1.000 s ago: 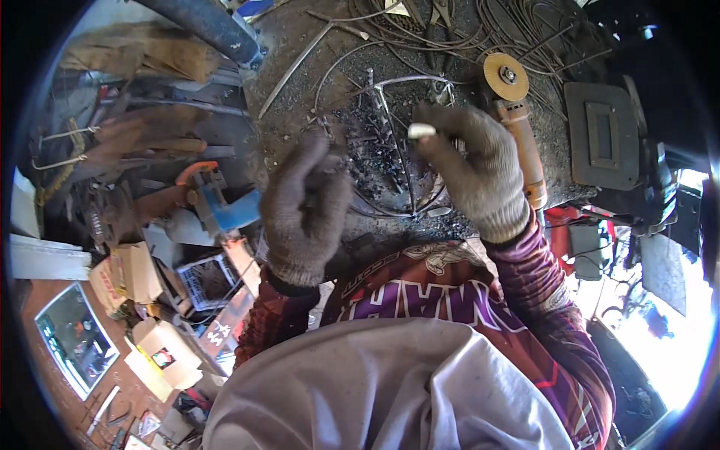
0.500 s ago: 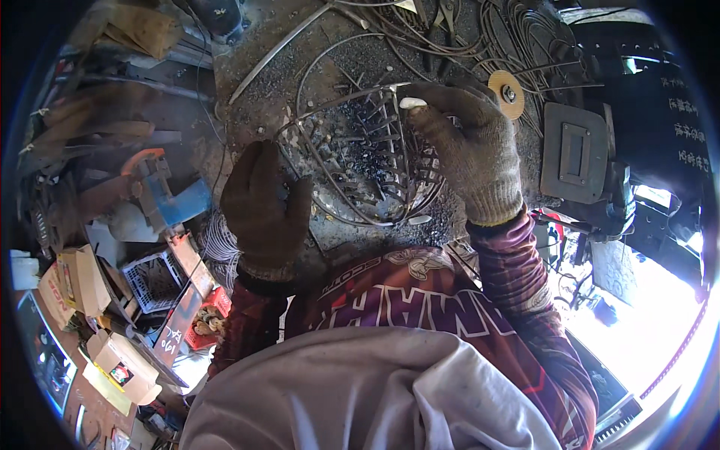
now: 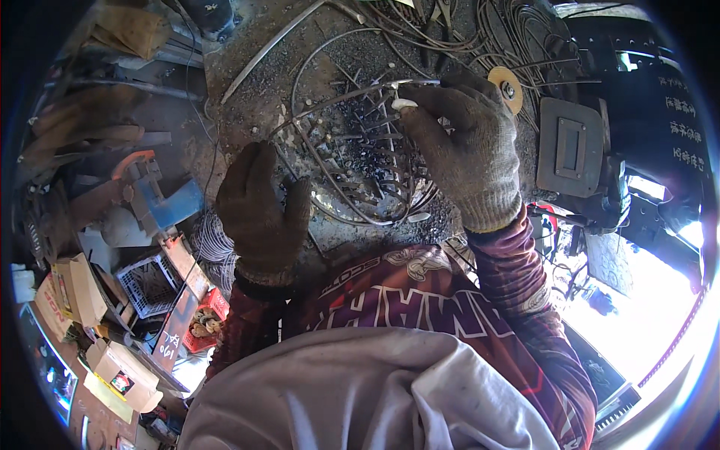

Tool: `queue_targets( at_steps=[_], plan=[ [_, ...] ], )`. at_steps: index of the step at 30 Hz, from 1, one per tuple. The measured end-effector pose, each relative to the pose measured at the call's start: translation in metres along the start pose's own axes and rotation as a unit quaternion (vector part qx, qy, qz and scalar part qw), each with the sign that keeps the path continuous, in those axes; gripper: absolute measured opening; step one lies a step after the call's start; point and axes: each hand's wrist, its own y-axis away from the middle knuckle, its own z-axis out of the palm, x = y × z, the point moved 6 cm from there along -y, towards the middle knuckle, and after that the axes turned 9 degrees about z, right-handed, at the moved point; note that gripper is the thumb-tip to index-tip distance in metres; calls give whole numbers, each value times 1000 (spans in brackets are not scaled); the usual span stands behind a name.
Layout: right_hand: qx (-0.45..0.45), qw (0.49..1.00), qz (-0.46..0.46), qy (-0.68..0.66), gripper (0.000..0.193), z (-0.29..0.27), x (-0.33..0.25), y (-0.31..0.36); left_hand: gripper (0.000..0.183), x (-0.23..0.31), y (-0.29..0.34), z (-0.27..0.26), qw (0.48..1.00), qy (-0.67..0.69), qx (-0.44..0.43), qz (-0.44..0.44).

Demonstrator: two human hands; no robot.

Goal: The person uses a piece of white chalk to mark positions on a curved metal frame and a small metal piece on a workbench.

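A bent metal rod frame (image 3: pixel 328 168), roughly triangular with a curved lower side, sits in front of me over scattered metal bits. My left hand (image 3: pixel 261 214), in a dark work glove, is at its left corner, fingers stretched out and thumb apart; whether the fingertips touch the rod I cannot tell. At the frame's upper right, my gloved right hand (image 3: pixel 472 142) pinches a small white piece (image 3: pixel 403 103) between thumb and forefinger, close to the rod. A similar white piece (image 3: pixel 418 217) lies by the frame's lower right.
Coiled wire (image 3: pixel 525 45) and a tan grinding disc (image 3: pixel 505 88) lie beyond my right hand. A welding mask (image 3: pixel 571 146) is at the right. Leftward are a blue-and-orange tool (image 3: pixel 172 204), a white crate (image 3: pixel 150 283), a red basket (image 3: pixel 204 322) and cardboard boxes (image 3: pixel 124 367).
The view has shifted a little. My right hand has tilted the white piece slightly downward at the frame's upper corner. The left hand keeps nearly the same place and shape.
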Motion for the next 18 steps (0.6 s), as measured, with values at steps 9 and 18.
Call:
queue_targets(
  at_steps=[9, 18],
  plan=[
    [-23, 986, 138, -88, 21, -5, 31, 3, 58, 0, 1, 0, 1000, -3, -3, -6],
    [-4, 1000, 9, -8, 24, -2, 3, -2, 58, 0, -2, 0, 1000, 3, -13, -6]
  ],
)
